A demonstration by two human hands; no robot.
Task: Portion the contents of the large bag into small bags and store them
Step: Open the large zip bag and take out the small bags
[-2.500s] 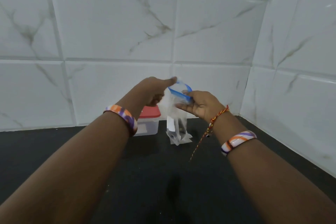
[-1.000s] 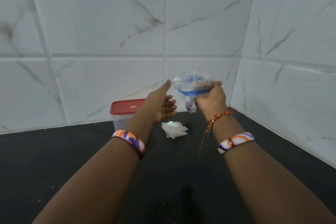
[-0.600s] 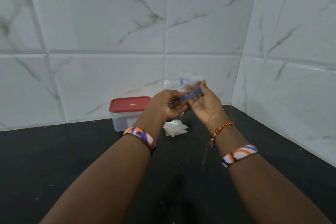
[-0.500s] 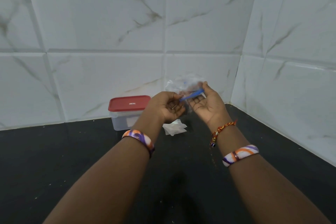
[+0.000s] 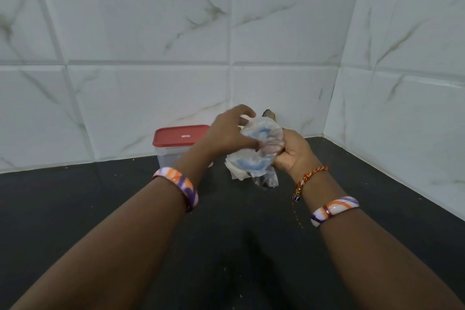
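Two hands meet above a black desk (image 5: pixel 100 209) in the corner of a room. The desk is dark and flat, with tiny pale specks on it. Behind the hands the wall (image 5: pixel 151 33) is made of big white tiles with thin brown and grey lines like marble. Another tiled wall stands to the right of the right hand, and the two walls meet in a corner just past the hands.

The right hand (image 5: pixel 292 152) has its fingers curled tight round a clear plastic bag (image 5: pixel 263 138) with a blue strip at its top. The bag is bunched up and lifted off the desk, and its bottom end hangs down below the hand. The left hand (image 5: pixel 229 133) is on the left side of the same bag, with its thumb pressed on the plastic and its fingers bent over the top. What is inside the bag is too blurry to tell.

Under the hands, a crumpled bit of white plastic (image 5: pixel 235 171) lies on the desk. To the left of the left hand, close to the back wall, sits a clear box with a red lid (image 5: pixel 181 136). The lid is on.

Each wrist wears a bangle (image 5: pixel 334 210) with orange, purple and white stripes. The right wrist also has a red and yellow thread (image 5: pixel 310 176) tied round it.
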